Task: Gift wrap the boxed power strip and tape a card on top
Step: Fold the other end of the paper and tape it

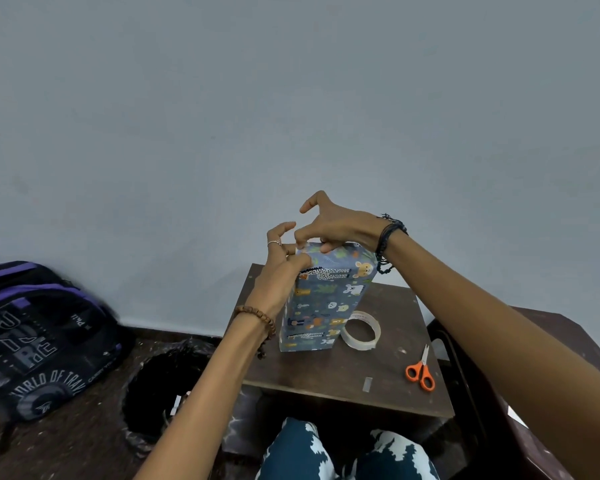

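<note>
- Wrapped box [323, 299] stands upright on end on the small dark table [388, 372], covered in blue paper printed with cartoon animals.
- Its base sits near the middle of the table top, just beside a roll of clear tape [361, 330] that lies flat at its right.
- Left hand [281, 268] is at the upper left corner of the box, fingers curled and pinching the paper fold there; a ring shows on one finger and a brown bead bracelet [257, 318] on the wrist.
- Right hand [336, 225] reaches over the top end, thumb and one fingertip pressing down on the folded paper while the other fingers arch upward, clear of it; dark cord bands [388, 240] circle that wrist.
- Orange-handled scissors [420, 370] lie closed near the right edge of the table, well apart from the box.
- A short strip of tape [368, 384] is stuck near the front edge of the table.
- On the floor at the left sit a dark backpack [39, 337] with purple trim and a bin lined with a black bag [163, 386].
- Patterned blue-and-white trousers [347, 455] show at the bottom of the view.
</note>
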Action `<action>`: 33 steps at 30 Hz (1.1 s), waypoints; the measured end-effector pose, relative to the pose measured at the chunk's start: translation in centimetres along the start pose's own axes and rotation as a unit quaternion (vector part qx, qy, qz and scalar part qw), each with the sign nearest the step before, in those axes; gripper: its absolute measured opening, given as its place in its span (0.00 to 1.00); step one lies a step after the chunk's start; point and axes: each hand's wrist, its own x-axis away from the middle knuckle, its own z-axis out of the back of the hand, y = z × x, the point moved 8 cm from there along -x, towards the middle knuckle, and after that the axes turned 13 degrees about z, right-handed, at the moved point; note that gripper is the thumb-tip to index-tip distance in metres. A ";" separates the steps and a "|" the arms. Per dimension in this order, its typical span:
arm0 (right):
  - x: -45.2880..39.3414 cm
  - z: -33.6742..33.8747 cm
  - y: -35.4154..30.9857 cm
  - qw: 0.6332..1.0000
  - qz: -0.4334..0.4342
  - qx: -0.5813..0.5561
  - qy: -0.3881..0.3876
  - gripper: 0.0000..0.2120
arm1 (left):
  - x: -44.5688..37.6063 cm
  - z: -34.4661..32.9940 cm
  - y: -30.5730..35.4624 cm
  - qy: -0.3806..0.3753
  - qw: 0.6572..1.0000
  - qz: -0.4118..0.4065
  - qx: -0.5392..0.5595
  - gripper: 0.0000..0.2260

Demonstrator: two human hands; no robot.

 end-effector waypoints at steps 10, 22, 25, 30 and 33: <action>3.8 4.4 0.2 0.923 0.147 -0.234 0.268 0.07 | 1.8 -0.9 0.9 0.095 0.937 -0.097 -0.322 0.22; 7.3 0.0 1.7 0.910 0.211 0.354 0.034 0.37 | 0.2 -0.2 1.2 0.139 0.891 -0.092 -0.422 0.24; 6.6 0.4 1.5 0.895 0.209 0.394 0.032 0.36 | -0.3 -0.6 1.2 0.093 0.907 -0.087 -0.400 0.25; 5.3 2.0 1.7 0.889 0.165 0.426 0.044 0.37 | 0.5 0.2 -1.1 0.002 0.978 -0.013 -0.207 0.32; 6.2 5.1 2.7 0.930 0.115 0.308 0.164 0.39 | 0.2 2.1 -6.1 0.017 0.994 0.092 -0.062 0.33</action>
